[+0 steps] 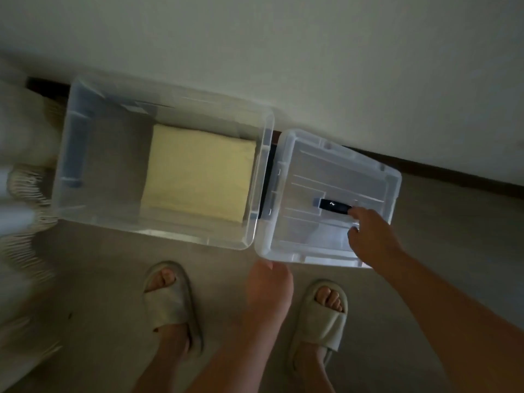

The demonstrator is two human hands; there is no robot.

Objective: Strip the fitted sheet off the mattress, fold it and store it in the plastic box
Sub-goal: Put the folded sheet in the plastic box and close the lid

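The folded pale yellow fitted sheet (198,173) lies flat in the right half of the clear plastic box (68,165), which stands open on the floor by the wall. The box's clear lid (317,165) lies right of it, with a black handle (334,206) in its middle. My right hand (371,236) reaches over the lid's near right part, its index fingertip touching the handle's right end and the thumb spread apart. My left hand (269,285) is at the lid's near left corner, fingers curled onto the rim.
A white wall (312,52) with a dark skirting board runs behind the box and lid. Pale bedding or fringed fabric (25,199) is blurred at the left edge. My two feet in beige slippers (170,296) stand on the grey floor just before the box.
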